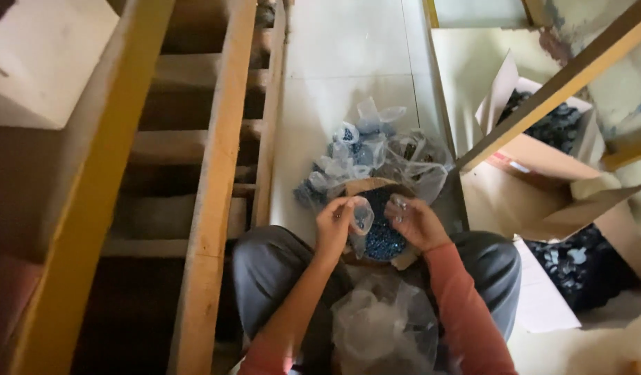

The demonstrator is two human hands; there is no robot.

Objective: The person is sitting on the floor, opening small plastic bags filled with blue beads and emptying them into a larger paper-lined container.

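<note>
Thin, clear, crinkly plastic bag (362, 215) pinched in the left hand (334, 226). Glossy blue-black beads (384, 236) glinting below. More filmy plastic bags (369, 149) heaped on smooth pale tile (348, 55). Matt brown cardboard box (543, 180), rough yellow-painted wooden beams (216, 173).

- Box of small parts (383, 232) near, between the knees.
- Filled bags (365, 156) just beyond it.
- 2 open cartons (543, 149) right.
- Wooden frame (209, 173) left.
</note>
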